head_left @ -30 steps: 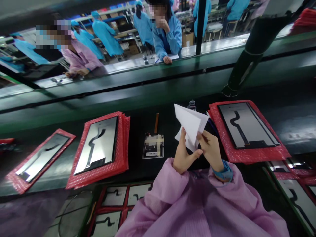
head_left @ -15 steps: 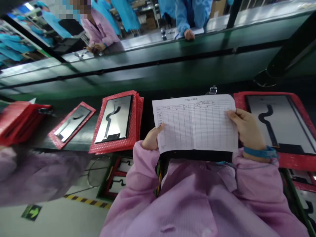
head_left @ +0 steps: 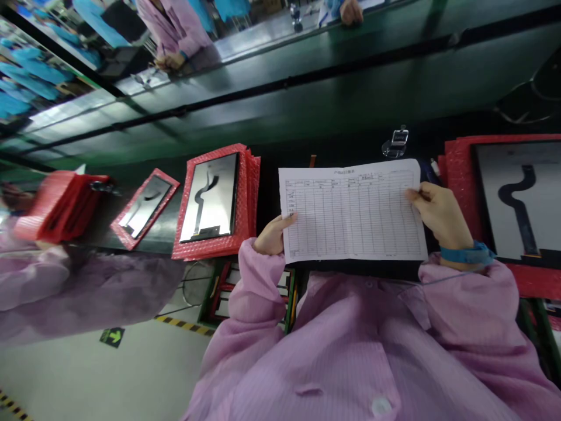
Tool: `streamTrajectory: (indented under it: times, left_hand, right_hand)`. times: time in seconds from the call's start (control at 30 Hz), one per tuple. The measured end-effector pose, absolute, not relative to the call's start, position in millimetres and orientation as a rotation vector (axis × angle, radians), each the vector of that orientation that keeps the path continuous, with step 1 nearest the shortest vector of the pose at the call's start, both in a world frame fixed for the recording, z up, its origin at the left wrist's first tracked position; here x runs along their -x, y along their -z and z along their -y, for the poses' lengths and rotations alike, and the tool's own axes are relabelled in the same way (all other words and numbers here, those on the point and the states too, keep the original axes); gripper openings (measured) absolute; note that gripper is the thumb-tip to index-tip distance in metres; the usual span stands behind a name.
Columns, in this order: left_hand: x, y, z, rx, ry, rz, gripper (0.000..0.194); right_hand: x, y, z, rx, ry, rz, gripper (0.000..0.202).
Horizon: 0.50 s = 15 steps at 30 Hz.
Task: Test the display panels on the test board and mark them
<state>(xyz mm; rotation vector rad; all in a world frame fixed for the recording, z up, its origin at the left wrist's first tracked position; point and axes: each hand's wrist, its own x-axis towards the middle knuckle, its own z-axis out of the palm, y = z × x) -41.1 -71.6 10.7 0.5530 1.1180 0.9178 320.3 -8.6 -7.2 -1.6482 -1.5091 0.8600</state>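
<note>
Two hands: both were closed on one printed sheet, held flat above the bench edge.
Left hand [head_left: 270, 235]: gripped the sheet's lower-left edge, thumb on top, fingers hidden underneath.
Right hand [head_left: 440, 213]: pinched the sheet's right edge, thumb on the printed face; a blue wrist strap [head_left: 467, 255] sat just behind it.
Sheet [head_left: 353, 211]: white form with a ruled table, opened flat, roughly level, between the two hands, at 12 o'clock from the pink smock [head_left: 363, 351].
Metal clip [head_left: 395, 141]: at 1 o'clock from the sheet, just beyond its top edge, on the dark bench.
Orange strip [head_left: 312, 160]: small piece visible at 11 o'clock off the sheet's top edge; rest hidden.
Left stack [head_left: 215, 202]: red bubble-wrap sleeves at 9 o'clock from the sheet, near it, a grey panel with a black flex cable lay on top.
Single panel [head_left: 146, 199]: further out at 9 o'clock, in its own red wrap, apart from the stack.
Red pile [head_left: 59, 204]: beyond that, at the far 9 o'clock side.
Right panel [head_left: 521, 199]: at 3 o'clock, on red wrap, just beside the right hand.
Conveyor [head_left: 307, 99]: dark green belt at 12 o'clock.
Co-worker's hand [head_left: 351, 10]: rested on the far rail at 12 o'clock.
</note>
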Motion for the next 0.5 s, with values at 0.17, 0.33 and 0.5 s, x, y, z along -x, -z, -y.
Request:
streamTrajectory:
  times: [0.17,0.33,0.5]
  left_hand:
    - [39.9,-13.1,74.8,-0.544,-0.964,-1.092,0.022]
    - [38.7,-15.2,76.2,-0.55,-0.984,-1.098,0.025]
    - [39.7,-18.0,76.2,-0.562,-0.975,-1.125,0.027]
  right_hand:
    - [-319.9,8.7,9.1,1.657,-0.805,1.535,0.028]
    - [-319.0,9.4,9.4,1.635,-0.798,1.547,0.031]
    - [-317.1,11.1,10.0,1.612,-0.855,1.438,0.023]
